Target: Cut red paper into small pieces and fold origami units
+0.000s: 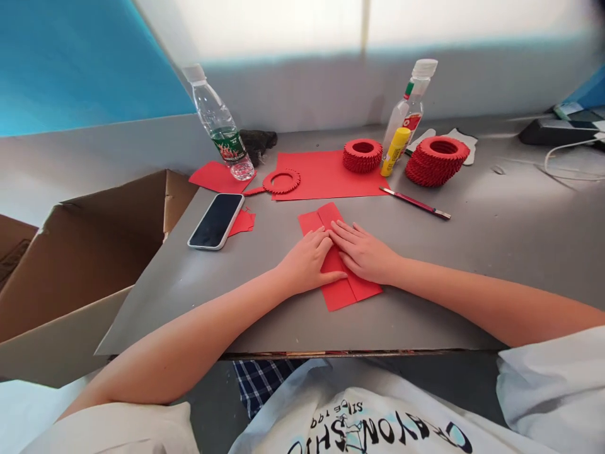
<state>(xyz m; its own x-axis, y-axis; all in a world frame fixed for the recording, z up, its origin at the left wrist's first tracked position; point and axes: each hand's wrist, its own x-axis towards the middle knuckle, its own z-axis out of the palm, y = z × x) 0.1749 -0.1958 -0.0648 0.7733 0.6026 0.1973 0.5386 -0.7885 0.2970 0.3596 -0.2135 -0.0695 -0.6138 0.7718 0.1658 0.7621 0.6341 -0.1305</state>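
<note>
A strip of red paper (352, 295) with a line running lengthwise lies flat on the table in front of me. My left hand (307, 261) rests on its left side, thumb stretched across the paper and the other fingers slightly curled. Flat on the paper's right side is my right hand (366, 252), its fingers extended toward the middle line. The two hands meet near the centre and cover much of the paper. Neither hand grips anything visible.
Behind the paper are a larger red sheet (314, 173), ridged red paper rings (437, 162) and a red-handled tool (416, 203). A glue stick (396, 151) and bottles (222, 126) stand at the back. A phone (216, 221) lies left, beside a cardboard box (94, 252).
</note>
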